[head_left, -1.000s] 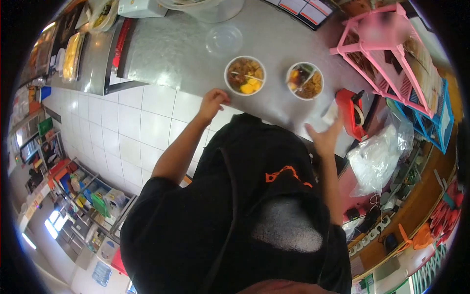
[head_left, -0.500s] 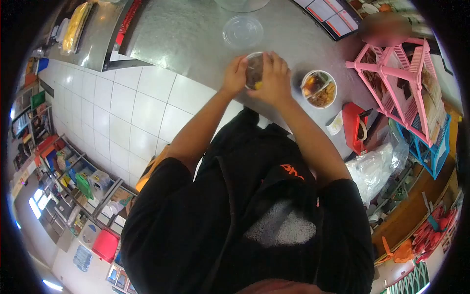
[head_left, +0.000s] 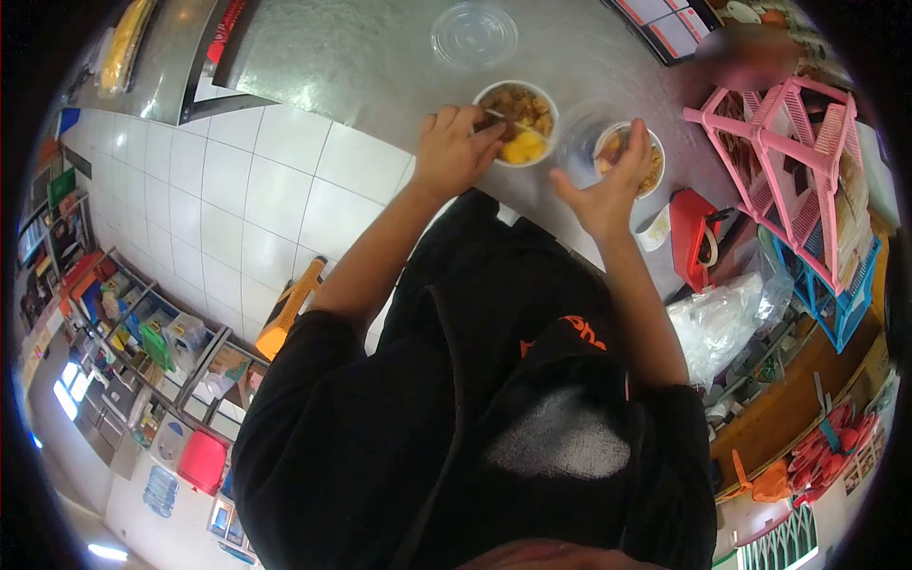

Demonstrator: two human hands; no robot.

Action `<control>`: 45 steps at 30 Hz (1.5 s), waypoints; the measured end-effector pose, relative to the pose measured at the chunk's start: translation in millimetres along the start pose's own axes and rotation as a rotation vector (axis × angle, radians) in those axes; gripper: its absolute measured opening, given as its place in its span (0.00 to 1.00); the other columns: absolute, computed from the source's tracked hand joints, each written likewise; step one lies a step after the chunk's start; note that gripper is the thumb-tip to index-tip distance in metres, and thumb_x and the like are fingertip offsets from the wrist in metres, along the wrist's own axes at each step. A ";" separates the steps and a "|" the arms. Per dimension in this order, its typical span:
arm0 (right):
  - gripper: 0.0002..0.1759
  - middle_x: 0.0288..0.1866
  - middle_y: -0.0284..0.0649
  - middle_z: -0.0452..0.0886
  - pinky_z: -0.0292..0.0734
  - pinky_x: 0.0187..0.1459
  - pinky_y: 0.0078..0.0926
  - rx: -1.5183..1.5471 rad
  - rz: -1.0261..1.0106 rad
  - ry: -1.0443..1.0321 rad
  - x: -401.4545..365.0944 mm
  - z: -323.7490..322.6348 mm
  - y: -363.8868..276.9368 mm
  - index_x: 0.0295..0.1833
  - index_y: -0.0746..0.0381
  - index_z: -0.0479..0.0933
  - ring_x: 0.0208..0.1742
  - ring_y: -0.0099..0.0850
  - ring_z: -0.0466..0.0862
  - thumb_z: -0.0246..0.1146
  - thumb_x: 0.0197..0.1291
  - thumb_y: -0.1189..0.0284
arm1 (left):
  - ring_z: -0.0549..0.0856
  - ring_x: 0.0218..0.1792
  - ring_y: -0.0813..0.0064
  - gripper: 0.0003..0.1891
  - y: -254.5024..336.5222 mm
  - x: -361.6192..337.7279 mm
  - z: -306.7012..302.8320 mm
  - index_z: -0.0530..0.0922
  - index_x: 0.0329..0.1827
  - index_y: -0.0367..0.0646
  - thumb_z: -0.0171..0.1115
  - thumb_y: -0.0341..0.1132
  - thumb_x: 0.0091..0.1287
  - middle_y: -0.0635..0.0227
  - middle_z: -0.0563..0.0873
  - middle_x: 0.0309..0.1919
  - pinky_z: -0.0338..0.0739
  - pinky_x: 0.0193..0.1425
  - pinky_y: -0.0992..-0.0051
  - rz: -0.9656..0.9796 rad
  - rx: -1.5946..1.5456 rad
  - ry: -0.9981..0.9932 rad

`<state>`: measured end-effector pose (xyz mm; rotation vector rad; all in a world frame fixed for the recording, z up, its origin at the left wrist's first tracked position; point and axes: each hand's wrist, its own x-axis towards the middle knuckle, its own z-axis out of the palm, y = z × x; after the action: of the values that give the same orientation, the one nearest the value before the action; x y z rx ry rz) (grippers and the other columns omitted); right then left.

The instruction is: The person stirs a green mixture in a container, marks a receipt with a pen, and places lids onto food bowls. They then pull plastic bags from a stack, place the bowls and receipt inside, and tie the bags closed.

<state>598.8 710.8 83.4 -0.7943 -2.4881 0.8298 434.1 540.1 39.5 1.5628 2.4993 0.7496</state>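
My left hand (head_left: pixel 454 152) grips the left side of a round food bowl (head_left: pixel 554 128), its thumb over the rim. Brown pieces and yellow chunks fill the bowl in separate sections. To the right, my right hand (head_left: pixel 613 190) has thumb and fingers spread around a clear plastic lid (head_left: pixel 581 142), which is blurred and hard to make out. Behind those fingers stands a second white bowl (head_left: pixel 657 157) of food, partly hidden by them. Another clear round lid (head_left: pixel 473 36) lies flat on the metal table (head_left: pixel 351 71), beyond the first bowl.
A red tape dispenser (head_left: pixel 688 237) and a small white cup (head_left: pixel 655 230) sit right of the bowls. Farther right are a pink plastic rack (head_left: pixel 803 147), a blue rack (head_left: pixel 836 294) and clear plastic bags (head_left: pixel 717 328). A framed screen or board (head_left: pixel 670 27) stands at the back.
My hands have parted: the right has moved right with the clear lid, toward the second bowl. The left stays at the first bowl, whose food now shows plainly.
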 end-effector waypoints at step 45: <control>0.16 0.47 0.41 0.84 0.77 0.50 0.25 1.047 0.923 0.296 11.2 113.0 3.2 0.53 0.69 0.80 0.46 0.27 0.81 0.57 0.71 0.67 | 0.60 0.75 0.54 0.41 3.9 51.1 20.7 0.68 0.71 0.62 0.66 0.62 0.52 0.63 0.60 0.76 0.55 0.74 0.46 0.222 0.117 -0.264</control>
<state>532.4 673.0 -0.8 -1.4352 -1.0253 1.8681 420.3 593.0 31.9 1.8638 2.2418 0.3913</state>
